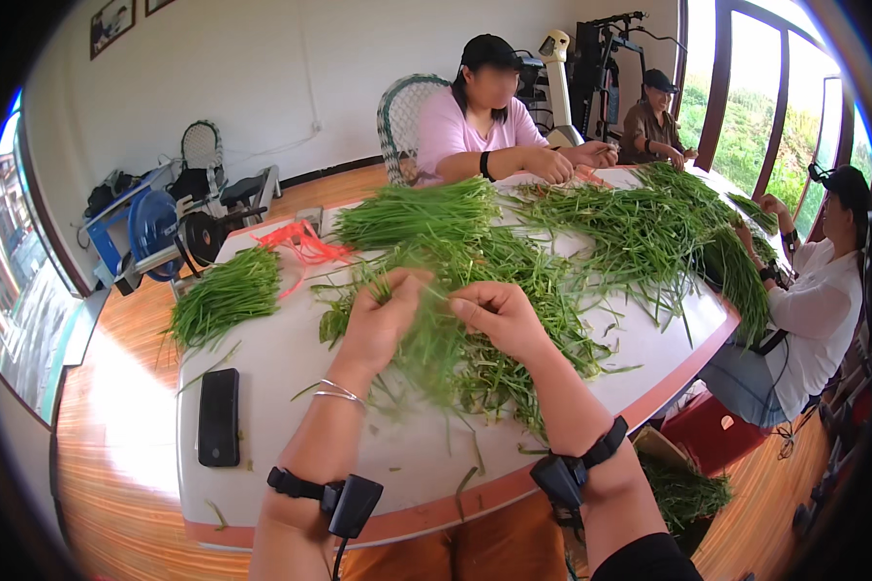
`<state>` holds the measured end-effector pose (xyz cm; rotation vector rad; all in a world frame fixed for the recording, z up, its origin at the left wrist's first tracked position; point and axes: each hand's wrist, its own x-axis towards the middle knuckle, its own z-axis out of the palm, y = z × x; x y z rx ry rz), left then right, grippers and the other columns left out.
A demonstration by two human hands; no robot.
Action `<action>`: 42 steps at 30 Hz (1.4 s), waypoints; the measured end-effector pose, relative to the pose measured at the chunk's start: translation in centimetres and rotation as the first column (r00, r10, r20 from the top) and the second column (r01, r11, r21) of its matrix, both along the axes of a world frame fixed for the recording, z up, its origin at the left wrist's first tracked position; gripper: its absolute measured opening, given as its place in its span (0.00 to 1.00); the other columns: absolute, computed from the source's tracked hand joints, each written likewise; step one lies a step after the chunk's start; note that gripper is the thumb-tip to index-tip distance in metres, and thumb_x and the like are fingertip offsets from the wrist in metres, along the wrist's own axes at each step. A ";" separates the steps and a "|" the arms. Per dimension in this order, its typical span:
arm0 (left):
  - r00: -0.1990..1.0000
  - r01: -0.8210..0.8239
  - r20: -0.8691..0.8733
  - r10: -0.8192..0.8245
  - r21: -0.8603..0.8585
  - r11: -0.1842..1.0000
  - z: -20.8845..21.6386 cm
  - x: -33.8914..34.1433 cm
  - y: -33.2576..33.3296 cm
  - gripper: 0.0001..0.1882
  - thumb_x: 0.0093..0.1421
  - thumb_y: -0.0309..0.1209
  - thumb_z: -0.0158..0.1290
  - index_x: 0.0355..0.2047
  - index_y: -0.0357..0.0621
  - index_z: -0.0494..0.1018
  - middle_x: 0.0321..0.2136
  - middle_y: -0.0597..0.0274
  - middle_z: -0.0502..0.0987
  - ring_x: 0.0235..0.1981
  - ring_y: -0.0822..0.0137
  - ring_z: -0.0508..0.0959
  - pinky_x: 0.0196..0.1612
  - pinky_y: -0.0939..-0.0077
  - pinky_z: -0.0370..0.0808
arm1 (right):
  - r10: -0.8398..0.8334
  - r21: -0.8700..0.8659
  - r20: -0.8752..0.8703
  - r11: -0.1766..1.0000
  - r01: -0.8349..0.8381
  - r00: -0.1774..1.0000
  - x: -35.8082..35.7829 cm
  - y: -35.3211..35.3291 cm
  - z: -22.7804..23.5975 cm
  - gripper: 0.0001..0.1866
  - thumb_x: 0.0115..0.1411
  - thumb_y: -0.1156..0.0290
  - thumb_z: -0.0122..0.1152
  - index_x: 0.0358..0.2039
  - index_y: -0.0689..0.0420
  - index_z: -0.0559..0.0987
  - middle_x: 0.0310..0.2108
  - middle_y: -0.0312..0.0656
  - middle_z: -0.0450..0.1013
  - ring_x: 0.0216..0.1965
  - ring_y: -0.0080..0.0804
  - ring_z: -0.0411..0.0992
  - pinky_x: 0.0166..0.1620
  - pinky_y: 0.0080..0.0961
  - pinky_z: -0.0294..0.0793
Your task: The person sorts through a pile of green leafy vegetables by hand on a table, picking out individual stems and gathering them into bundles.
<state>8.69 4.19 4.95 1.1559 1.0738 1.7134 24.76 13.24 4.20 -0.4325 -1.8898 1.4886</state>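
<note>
While I follow from afar through the head camera, my left hand [389, 315] grips a small bunch of green stalks [431, 353], its lower blades blurred in the space between my two hands. Facing it, my right hand [499, 315] has thumb and fingertips pinched together beside the stalks; I cannot tell whether a blade is caught between them. Both hands work above a white table [262, 363], a loose heap of greens [543, 290] spreading beneath and beyond the right one. Left of my left hand rests a neat sheaf [228, 295], and between that sheaf and a larger pile [417, 213] beyond my hands lie red strips [305, 242]. A dark phone [219, 416] lies left of my left wrist, nearer my body. Across from my hands, a person in a pink top [484, 136] sits at the table; off to their right, a person in white [814, 300] reaches toward more greens [736, 271].
</note>
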 end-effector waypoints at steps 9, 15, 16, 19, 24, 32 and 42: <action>0.874 -0.232 -0.410 0.261 0.119 0.965 -1.7 -0.5 1.3 0.11 0.57 0.35 0.53 0.33 0.40 0.74 0.14 0.78 0.60 0.13 0.85 0.54 0.15 0.87 0.47 | -0.071 -0.085 -0.072 0.994 0.065 0.995 -0.2 0.5 -0.3 0.09 0.57 0.67 0.58 0.30 0.60 0.75 0.17 0.25 0.63 0.17 0.11 0.56 0.19 0.12 0.52; 0.808 -0.280 0.562 0.175 0.105 0.954 -2.8 -5.6 1.2 0.12 0.58 0.35 0.51 0.38 0.42 0.75 0.17 0.78 0.65 0.19 0.84 0.63 0.19 0.87 0.59 | -0.107 -0.349 -0.425 0.936 -0.054 0.899 1.1 2.8 -0.1 0.08 0.60 0.69 0.52 0.25 0.56 0.73 0.11 0.25 0.59 0.11 0.12 0.50 0.16 0.13 0.45; 0.902 -0.315 0.336 0.271 0.084 0.945 -2.7 -5.9 1.2 0.12 0.58 0.36 0.51 0.39 0.44 0.74 0.17 0.78 0.65 0.19 0.84 0.63 0.18 0.87 0.58 | -0.106 -0.348 -0.425 0.936 -0.055 0.899 0.9 2.7 -0.2 0.08 0.60 0.69 0.52 0.25 0.56 0.73 0.11 0.25 0.59 0.11 0.12 0.50 0.16 0.13 0.45; 0.983 -0.157 0.105 0.153 0.023 0.987 -1.7 -2.5 1.8 0.12 0.59 0.37 0.50 0.39 0.46 0.75 0.18 0.79 0.64 0.18 0.86 0.61 0.17 0.88 0.56 | -0.111 -0.362 -0.327 0.932 -0.016 0.938 0.9 2.6 -0.9 0.06 0.58 0.69 0.56 0.26 0.56 0.75 0.12 0.23 0.61 0.12 0.11 0.51 0.16 0.12 0.46; 0.961 -0.072 -0.270 0.061 -0.032 0.997 0.8 1.9 0.5 0.11 0.62 0.34 0.44 0.39 0.41 0.69 0.15 0.77 0.58 0.12 0.83 0.52 0.16 0.88 0.49 | 0.076 -0.269 -0.181 0.955 -0.124 0.981 -0.3 1.0 -0.9 0.07 0.56 0.68 0.58 0.26 0.57 0.77 0.15 0.23 0.63 0.13 0.09 0.53 0.17 0.11 0.47; 0.759 -0.373 0.620 0.197 0.166 0.913 3.6 -3.7 -0.6 0.07 0.63 0.33 0.42 0.29 0.48 0.66 0.17 0.73 0.60 0.20 0.79 0.60 0.22 0.84 0.58 | 0.022 -0.359 -0.175 0.929 -0.085 0.984 0.5 1.4 -0.2 0.10 0.63 0.66 0.46 0.31 0.58 0.73 0.13 0.28 0.61 0.12 0.15 0.51 0.17 0.15 0.50; 0.907 0.405 0.082 -0.413 -0.434 0.805 -0.1 2.1 -0.5 0.12 0.64 0.39 0.40 0.30 0.47 0.68 0.13 0.78 0.55 0.12 0.83 0.51 0.12 0.86 0.45 | -0.475 -0.702 -0.386 0.707 0.083 0.790 0.6 2.8 -0.2 0.11 0.65 0.65 0.37 0.30 0.55 0.66 0.12 0.32 0.56 0.12 0.20 0.49 0.16 0.19 0.49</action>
